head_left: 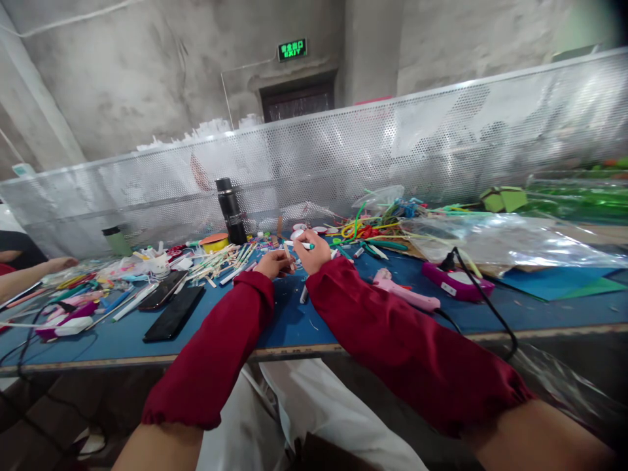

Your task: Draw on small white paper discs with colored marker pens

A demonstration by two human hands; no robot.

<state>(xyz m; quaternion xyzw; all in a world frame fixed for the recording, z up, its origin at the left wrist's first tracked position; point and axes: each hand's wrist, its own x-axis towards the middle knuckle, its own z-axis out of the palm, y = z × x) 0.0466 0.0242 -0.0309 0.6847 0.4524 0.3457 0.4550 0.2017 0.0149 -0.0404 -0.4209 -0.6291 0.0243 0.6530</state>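
Both forearms lie on the blue tabletop (294, 324), which likely steadies fine fingerwork. The two hands meet, so the small pieces sit between the fingertips. The left hand (273, 263) is curled, pinching a thin pale stick (287, 252) that reaches toward the right hand (313, 252). The right hand is closed around a white green-tipped pen (301, 244). A pink glue gun (405, 293) lies just right of the hands, and two phones (171, 306) lie to their left.

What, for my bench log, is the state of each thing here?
Left hand, shut on small stick.
Right hand, shut on white pen.
Black flask, upright, capped.
Green cup, upright, lidded.
Pink glue gun, lying on its side.
Phones, flat, screens dark.
Exit sign, lit.
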